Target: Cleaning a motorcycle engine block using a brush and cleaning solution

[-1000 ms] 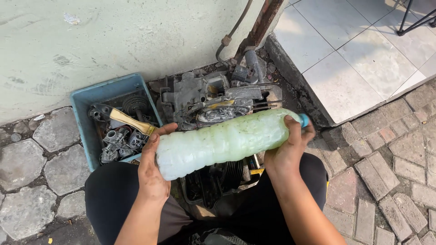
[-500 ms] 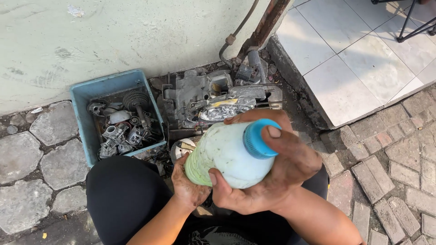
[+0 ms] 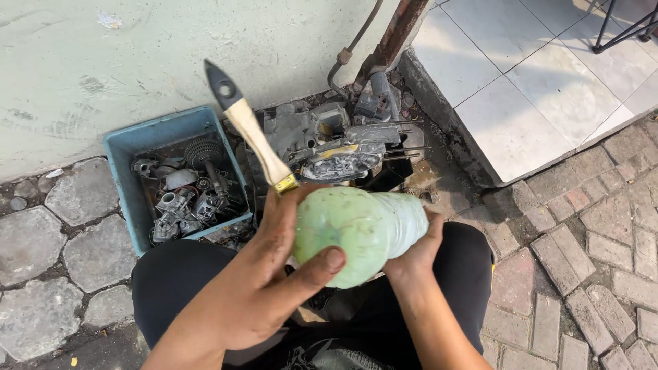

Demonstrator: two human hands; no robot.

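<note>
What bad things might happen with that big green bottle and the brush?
The bottle of green liquid is tipped away over the engine parts; its mouth is hidden, so if open, liquid may splash out. The left hand grips both bottle and brush, and looks grimy, so either might slip. The right hand supports only the far end. The bin of metal parts sits close by the knee and might get bumped.

Pale green plastered wall (image 3: 103, 62), grey stone paving (image 3: 75, 253), red brick pavers (image 3: 596, 226), white tiled step (image 3: 521, 82), sunlight.
</note>
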